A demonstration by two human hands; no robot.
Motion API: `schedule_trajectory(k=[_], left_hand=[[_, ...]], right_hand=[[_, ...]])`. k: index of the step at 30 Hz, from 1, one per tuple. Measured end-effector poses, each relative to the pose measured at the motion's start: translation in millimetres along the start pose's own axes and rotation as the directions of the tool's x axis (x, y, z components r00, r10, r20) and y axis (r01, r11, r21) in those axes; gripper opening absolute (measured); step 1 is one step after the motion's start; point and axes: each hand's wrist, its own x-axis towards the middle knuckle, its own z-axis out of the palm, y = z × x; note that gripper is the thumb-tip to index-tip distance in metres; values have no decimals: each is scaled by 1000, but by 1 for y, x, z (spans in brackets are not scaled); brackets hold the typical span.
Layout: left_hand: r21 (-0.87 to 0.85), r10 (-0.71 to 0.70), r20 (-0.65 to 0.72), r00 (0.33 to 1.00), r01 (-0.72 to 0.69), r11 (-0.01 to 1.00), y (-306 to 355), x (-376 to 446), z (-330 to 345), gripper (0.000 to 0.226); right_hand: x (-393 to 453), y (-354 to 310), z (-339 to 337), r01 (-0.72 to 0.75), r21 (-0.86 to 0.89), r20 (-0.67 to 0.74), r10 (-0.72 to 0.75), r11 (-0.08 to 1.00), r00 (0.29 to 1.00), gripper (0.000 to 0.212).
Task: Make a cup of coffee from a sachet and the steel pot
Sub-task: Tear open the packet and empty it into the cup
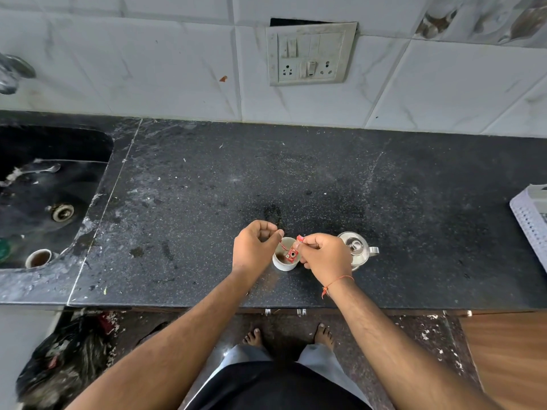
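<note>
A white paper cup (280, 263) stands on the black counter (296, 179) near its front edge, with brown matter inside. My right hand (325, 257) pinches a small red sachet (291, 255) just over the cup's mouth. My left hand (254, 247) pinches a thin red strip torn from the sachet, to the left of the cup. The lidded steel pot (356, 250) sits right behind my right hand, its spout pointing right; the hand hides part of it.
A dark sink (44, 199) at the left holds a used paper cup (38, 258) and a spoon. A white perforated basket (531, 220) is at the right edge. A switchboard (309, 54) is on the tiled wall. A black rubbish bag (68, 362) lies on the floor.
</note>
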Motion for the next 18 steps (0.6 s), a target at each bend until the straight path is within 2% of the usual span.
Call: schedule_trajectory(k=[5, 11, 15, 18], left_hand=[[12, -1, 18, 1000, 1, 1000, 0, 0, -2, 14], [20, 21, 125, 992, -24, 1000, 0, 0, -4, 14], [51, 83, 230, 970, -97, 994, 1, 0, -6, 11], [72, 151, 314, 937, -182, 981, 0, -1, -11, 7]], right_hand=[[6, -10, 2, -95, -23, 16, 95, 995, 995, 15], [15, -22, 1, -180, -131, 45, 187, 975, 981, 23], [17, -30, -1, -206, -134, 109, 221, 969, 969, 29], [22, -29, -2, -258, -112, 120, 271, 960, 955, 19]])
